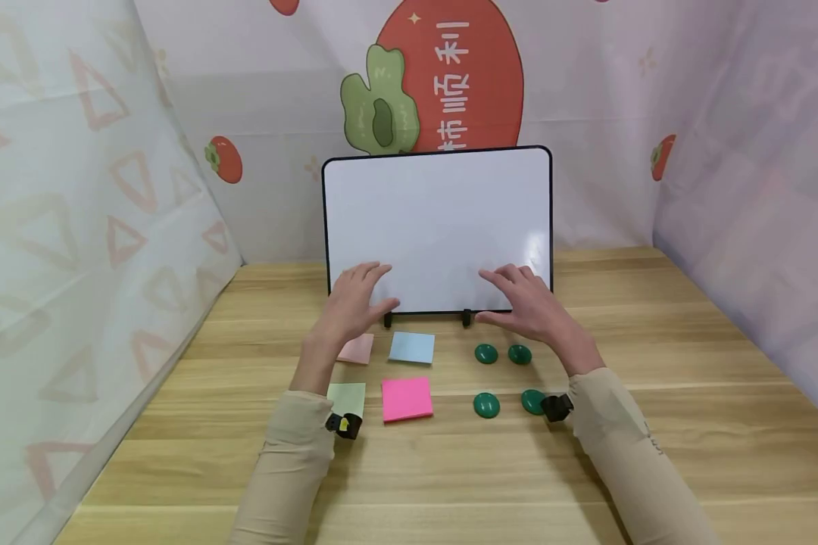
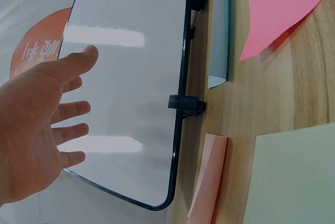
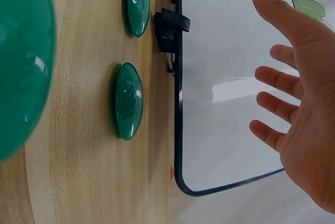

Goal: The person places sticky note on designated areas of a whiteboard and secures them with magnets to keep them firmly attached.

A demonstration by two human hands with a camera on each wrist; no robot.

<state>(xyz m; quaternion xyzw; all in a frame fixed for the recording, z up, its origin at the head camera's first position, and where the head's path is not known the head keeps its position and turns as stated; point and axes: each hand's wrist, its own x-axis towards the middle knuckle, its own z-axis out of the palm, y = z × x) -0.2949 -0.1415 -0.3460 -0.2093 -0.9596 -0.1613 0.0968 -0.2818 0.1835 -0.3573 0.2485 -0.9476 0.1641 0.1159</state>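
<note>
A whiteboard (image 1: 436, 219) with a black rim stands upright at the back of the table. My left hand (image 1: 353, 303) hovers in front of its lower left part, fingers loosely extended and holding nothing. Opposite it, my right hand (image 1: 528, 303) is held before the lower right part, thumb and fingers spread apart. Below the left hand lie sticky-note pads: pink-peach (image 1: 357, 349), blue (image 1: 412, 347), pale green (image 1: 347, 397) and bright pink (image 1: 407, 399). Several green round magnets (image 1: 486, 353) lie near the right hand; one (image 1: 532, 402) is partly hidden by the wrist camera.
Black clips (image 2: 187, 104) support the board's bottom edge. The wooden table (image 1: 443, 484) reaches back to a printed cloth backdrop (image 1: 279, 204), with cloth walls at left and right. Small black cameras (image 1: 557, 408) sit on both wrists.
</note>
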